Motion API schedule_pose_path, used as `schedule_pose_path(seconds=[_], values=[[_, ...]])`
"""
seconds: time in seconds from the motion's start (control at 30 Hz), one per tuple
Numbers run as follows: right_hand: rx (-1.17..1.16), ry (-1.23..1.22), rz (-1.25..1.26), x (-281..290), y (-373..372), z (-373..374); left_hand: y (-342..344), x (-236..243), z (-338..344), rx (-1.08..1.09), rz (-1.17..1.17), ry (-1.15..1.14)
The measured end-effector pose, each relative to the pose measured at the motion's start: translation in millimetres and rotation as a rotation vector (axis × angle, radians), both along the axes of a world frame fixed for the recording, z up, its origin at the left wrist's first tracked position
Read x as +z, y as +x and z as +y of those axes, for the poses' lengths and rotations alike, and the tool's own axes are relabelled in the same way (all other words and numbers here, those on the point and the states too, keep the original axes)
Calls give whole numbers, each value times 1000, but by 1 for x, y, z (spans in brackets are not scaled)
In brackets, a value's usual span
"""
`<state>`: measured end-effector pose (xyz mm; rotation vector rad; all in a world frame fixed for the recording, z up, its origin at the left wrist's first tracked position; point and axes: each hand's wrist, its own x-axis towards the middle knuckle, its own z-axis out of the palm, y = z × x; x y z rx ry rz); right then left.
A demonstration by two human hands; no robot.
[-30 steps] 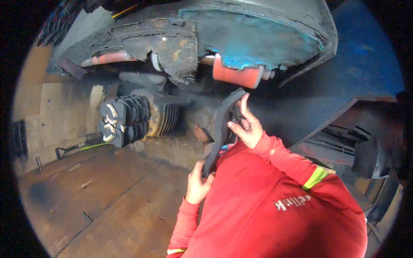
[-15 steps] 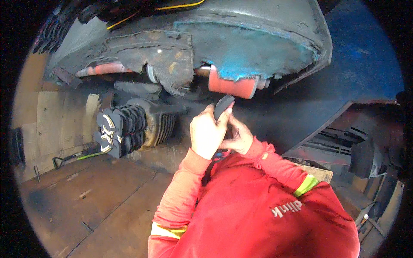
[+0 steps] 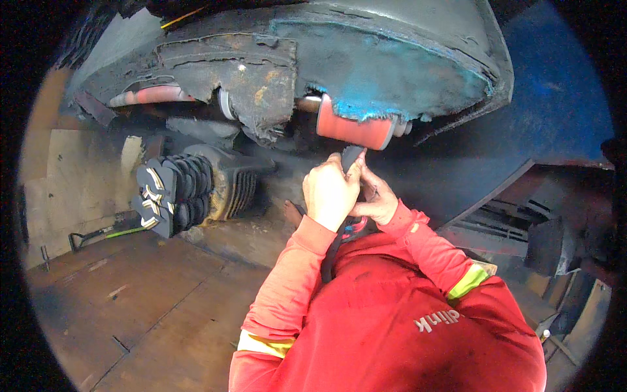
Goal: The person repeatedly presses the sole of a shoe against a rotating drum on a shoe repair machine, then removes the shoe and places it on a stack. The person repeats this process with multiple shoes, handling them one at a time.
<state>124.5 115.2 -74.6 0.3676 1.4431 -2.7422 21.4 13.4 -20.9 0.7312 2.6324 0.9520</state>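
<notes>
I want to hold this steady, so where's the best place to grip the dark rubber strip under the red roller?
Probably the upper end of the dark rubber strip, from below. It stands nearly upright under the red roller, and the left hand and right hand close on it there; its lower part hangs against the red jacket.

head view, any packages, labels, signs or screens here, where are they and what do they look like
No packages, signs or screens.
White printed logo: on the red garment, low centre right, small lettering, appears reversed.
Reflective band: right sleeve, yellow-green stripe.
</notes>
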Motion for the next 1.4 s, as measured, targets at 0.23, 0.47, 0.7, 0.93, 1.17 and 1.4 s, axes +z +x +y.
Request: schedule_pose_path(seconds=[0.23, 0.47, 0.7, 0.93, 1.17, 1.4], values=[[43, -77, 13, 14, 2, -5, 11, 9, -13, 52, 0, 83], [24, 38, 35, 10, 0, -16, 11, 15, -20, 173, -226, 230], [56, -13, 15, -9, -9, 15, -5, -11, 11, 86, -119, 64], [-70, 1048, 280, -24, 5, -7, 23, -18, -28, 183, -296, 644], [-53, 597, 143, -5, -2, -25, 2, 11, -15, 98, 10, 229], [-49, -29, 54, -6, 2, -27, -6, 19, -5, 8, 109, -27]])
